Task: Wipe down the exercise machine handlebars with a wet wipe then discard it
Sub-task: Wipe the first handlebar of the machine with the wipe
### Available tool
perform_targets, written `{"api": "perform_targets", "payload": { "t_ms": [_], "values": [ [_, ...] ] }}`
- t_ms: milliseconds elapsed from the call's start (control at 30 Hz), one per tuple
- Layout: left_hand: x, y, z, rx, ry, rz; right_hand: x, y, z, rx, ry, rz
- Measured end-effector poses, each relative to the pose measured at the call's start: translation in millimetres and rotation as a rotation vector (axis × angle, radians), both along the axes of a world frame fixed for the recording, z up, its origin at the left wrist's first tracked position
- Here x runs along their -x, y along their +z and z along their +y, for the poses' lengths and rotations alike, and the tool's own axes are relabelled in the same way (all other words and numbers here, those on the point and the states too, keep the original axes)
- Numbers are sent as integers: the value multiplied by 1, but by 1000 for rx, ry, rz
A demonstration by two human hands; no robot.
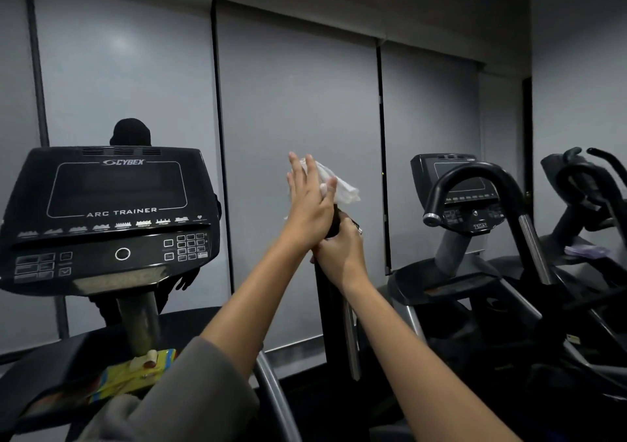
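A black upright handlebar (330, 292) of the Arc Trainer rises at centre frame. My right hand (339, 250) is wrapped around it near its top. My left hand (310, 200) is raised above, fingers stretched out, pressing a crumpled white wet wipe (342, 185) against the top end of the bar. The bar's tip is hidden behind the hand and wipe.
The Cybex Arc Trainer console (112, 217) stands at left with a yellow pack (135, 372) on the tray below it. Another machine with a curved black handle (475, 183) stands at right. Grey roller blinds (298, 102) cover the wall behind.
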State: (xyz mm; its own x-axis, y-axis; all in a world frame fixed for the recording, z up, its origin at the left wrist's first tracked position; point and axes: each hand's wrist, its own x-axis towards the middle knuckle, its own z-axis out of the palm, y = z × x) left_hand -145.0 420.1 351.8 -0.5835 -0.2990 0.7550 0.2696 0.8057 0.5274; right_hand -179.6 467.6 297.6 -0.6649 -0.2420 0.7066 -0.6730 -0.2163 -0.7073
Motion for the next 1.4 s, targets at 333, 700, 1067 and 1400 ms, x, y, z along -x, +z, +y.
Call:
{"api": "perform_targets", "payload": {
  "t_ms": [333,700,1067,1400],
  "values": [
    [-16,-18,-6,-27,-41,-61,0,2,5,-82,72,-63],
    [-60,-69,17,301,-62,-43,-16,-5,74,-69,424,-113],
    [-53,-116,29,370,64,-42,5,-14,90,228,428,-719],
    [-20,-140,46,-291,34,127,46,-11,120,457,416,-940]
  ]
}}
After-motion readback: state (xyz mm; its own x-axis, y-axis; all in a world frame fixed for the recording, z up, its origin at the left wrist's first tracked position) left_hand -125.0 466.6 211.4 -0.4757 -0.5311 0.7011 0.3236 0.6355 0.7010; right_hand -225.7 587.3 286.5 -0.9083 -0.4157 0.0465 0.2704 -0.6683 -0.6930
